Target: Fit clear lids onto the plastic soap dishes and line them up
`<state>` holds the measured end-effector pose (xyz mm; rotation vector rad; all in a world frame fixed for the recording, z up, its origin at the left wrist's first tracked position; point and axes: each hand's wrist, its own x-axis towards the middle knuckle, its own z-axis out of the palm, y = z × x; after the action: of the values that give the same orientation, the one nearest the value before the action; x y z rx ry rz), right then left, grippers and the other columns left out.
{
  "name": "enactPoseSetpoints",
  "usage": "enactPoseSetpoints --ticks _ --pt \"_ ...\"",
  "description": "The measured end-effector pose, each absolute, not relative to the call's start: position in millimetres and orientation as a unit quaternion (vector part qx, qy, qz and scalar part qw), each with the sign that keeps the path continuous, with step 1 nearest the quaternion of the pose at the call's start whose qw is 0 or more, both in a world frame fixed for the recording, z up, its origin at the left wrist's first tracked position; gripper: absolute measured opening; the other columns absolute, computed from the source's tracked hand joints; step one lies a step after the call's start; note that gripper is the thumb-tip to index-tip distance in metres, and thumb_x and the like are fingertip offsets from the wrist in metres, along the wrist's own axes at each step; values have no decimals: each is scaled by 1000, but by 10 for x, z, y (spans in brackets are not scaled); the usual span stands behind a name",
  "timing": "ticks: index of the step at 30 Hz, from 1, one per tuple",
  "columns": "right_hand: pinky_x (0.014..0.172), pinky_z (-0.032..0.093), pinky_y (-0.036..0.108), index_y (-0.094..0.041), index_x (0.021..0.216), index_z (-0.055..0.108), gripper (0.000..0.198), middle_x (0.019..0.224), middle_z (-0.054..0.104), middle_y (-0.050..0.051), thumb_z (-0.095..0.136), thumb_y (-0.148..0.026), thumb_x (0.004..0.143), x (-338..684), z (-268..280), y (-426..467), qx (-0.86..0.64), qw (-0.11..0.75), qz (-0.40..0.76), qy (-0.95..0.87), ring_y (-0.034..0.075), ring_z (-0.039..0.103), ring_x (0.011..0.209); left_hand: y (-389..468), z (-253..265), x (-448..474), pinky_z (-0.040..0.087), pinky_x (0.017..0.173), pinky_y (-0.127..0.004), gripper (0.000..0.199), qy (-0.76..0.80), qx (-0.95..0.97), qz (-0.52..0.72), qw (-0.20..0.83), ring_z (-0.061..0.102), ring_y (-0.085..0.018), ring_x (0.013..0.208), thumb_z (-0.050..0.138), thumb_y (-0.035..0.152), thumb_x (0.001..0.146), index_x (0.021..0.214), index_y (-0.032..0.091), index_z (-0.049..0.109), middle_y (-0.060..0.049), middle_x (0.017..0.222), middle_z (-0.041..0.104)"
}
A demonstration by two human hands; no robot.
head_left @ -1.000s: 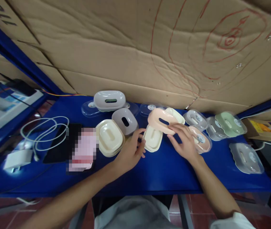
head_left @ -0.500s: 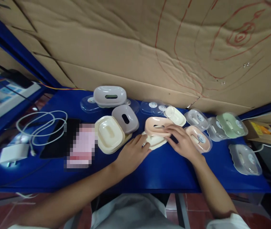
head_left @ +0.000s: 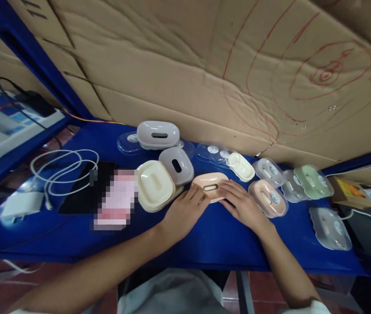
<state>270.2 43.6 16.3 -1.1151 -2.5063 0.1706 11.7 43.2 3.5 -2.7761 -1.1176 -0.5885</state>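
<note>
A peach soap dish tray with an oval slot lies at the middle of the blue table. Something cream shows through the slot; the piece underneath is otherwise hidden. My left hand has its curled fingers on the left end of the tray. On the right end rest the fingers of my right hand, its thumb at the near edge. Just behind the right hand a small cream tray lies beside clear lids. Left of my left hand is a stack of cream dishes.
Grey slotted trays lie at the back left. Several lidded soap dishes in peach, grey and green spread to the right. A blurred pink object, a white cable and a charger are at the left. Cardboard walls the back.
The peach tray has come down onto the cream piece, which showed beneath it before and is now covered. Both hands stay at its ends. The camera view has shifted slightly.
</note>
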Motion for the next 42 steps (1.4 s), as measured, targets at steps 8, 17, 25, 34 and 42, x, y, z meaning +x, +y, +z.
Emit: enactPoseSetpoints --ticks 8,17,25,34,42 --pt "123 50 58 -27 141 69 34 154 66 12 57 -35 110 2703 279 824 -464 263 85 -842 29 60 148 406 -18 102 58 95 -37 19 -363 -910 -178 91 66 -32 130 53 8 104 115 13 68 -17 124 70" --pt "116 54 65 -23 157 61 59 166 52 21 73 -38 101 2508 111 1619 -593 222 -3 -774 42 61 145 425 -7 74 61 100 -42 9 -357 -911 -206 24 66 -35 134 60 13 104 110 11 67 -20 125 71" --pt "123 52 57 -34 164 51 65 173 44 12 71 -44 103 2768 218 606 -536 263 74 -799 34 51 155 424 40 78 58 111 -56 60 -413 -873 -258 -1 54 -43 151 66 10 100 156 24 47 -26 169 42" --pt "126 50 60 -36 176 24 88 167 53 12 73 -33 102 2693 102 446 -426 206 29 -881 34 46 159 482 -50 86 55 117 -54 55 -417 -880 -228 -15 47 -41 158 59 24 109 161 19 43 -26 167 48" --pt "130 47 56 -38 175 23 85 175 41 9 68 -24 105 2695 83 448 -417 206 37 -885 30 37 163 536 28 28 63 106 -54 45 -408 -883 -231 15 60 -40 146 61 17 106 151 22 56 -23 158 58"
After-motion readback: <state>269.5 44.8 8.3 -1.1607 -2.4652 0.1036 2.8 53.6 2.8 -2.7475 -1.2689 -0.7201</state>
